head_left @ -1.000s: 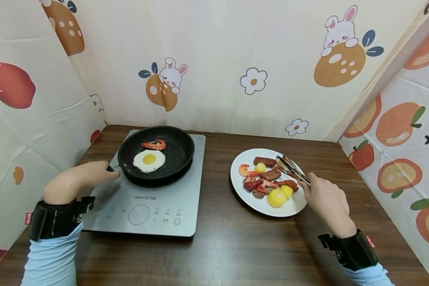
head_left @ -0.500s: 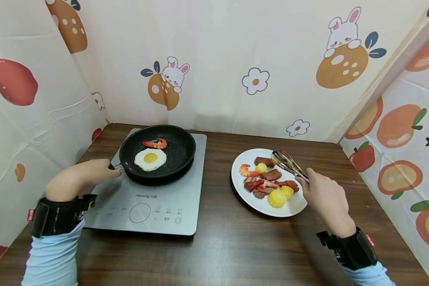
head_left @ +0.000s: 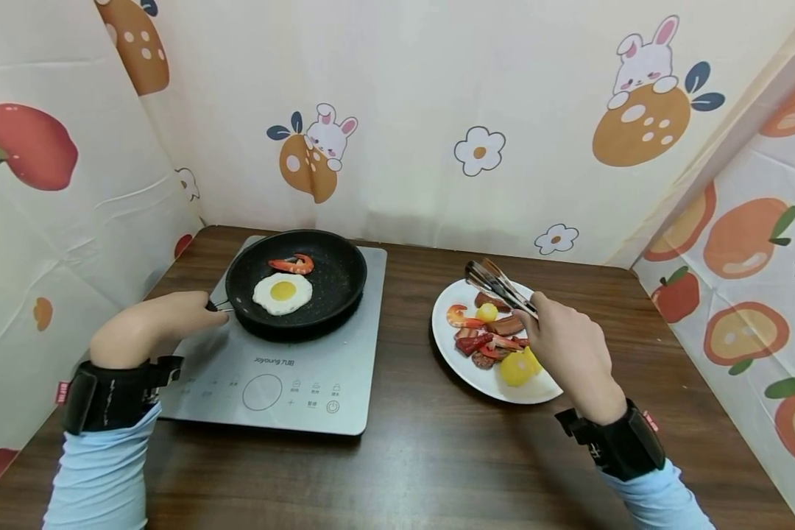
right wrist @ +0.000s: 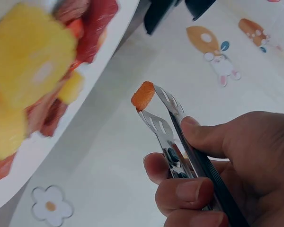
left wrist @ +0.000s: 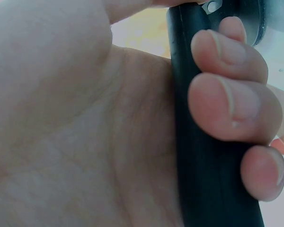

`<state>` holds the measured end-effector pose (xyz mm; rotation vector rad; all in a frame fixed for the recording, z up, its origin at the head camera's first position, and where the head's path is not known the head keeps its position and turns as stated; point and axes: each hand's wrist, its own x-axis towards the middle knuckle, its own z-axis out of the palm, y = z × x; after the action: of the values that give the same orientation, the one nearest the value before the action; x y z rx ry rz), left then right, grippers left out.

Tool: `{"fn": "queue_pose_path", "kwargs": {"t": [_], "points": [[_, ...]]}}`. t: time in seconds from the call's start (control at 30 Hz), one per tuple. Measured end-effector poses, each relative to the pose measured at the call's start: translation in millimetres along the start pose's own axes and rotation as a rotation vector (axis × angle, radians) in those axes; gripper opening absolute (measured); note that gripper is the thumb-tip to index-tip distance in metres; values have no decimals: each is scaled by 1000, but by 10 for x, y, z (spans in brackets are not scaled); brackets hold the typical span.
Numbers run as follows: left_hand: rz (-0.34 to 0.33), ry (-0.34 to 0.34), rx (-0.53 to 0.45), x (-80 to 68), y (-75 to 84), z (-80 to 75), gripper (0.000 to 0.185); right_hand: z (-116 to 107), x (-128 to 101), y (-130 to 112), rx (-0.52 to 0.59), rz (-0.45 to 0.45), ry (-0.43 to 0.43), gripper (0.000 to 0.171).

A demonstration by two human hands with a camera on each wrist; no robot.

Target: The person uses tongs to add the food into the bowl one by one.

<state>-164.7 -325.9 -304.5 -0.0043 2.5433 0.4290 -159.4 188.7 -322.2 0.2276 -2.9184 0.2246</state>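
My left hand [head_left: 151, 324] grips the black handle [left wrist: 203, 165] of a frying pan [head_left: 334, 272], fingers [left wrist: 227, 106] curled round it. The pan sits on a silver induction cooker [head_left: 271, 383] and holds a fried egg [head_left: 282, 291] and a shrimp [head_left: 291, 264]. My right hand [head_left: 563, 346] holds metal tongs [head_left: 500, 283], nearly closed, above the far edge of a white plate [head_left: 536, 389]. On the plate lie sausages [head_left: 506, 324], a shrimp [head_left: 459, 318] and corn pieces [head_left: 515, 366]. In the right wrist view an orange patch [right wrist: 143, 96] sits at the tongs' [right wrist: 163, 116] tips; I cannot tell whether it is held.
A brown wooden table [head_left: 404, 456] carries everything. Printed cloth walls [head_left: 404, 110] close it in at the back, left and right. The cooker's touch panel [head_left: 265, 391] faces me. A strip of bare wood lies between cooker and plate.
My right hand has lifted the tongs and carried them left, from the plate's right side to above its far edge. My left hand stays on the pan handle.
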Motion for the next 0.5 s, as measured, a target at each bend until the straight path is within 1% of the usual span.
{"fn": "queue_pose_path", "kwargs": {"t": [0.1,0.33,0.5], "points": [[-11,-11,-22,-9,16,-2,70,-8,57,-120,9,-14,6,30],[0,19,13,-19,28,-13,68,-25,213,-407,24,-70,29,35],[-3,4,-23,-21,17,-1,69,-22,327,-634,23,-107,35,33]]}}
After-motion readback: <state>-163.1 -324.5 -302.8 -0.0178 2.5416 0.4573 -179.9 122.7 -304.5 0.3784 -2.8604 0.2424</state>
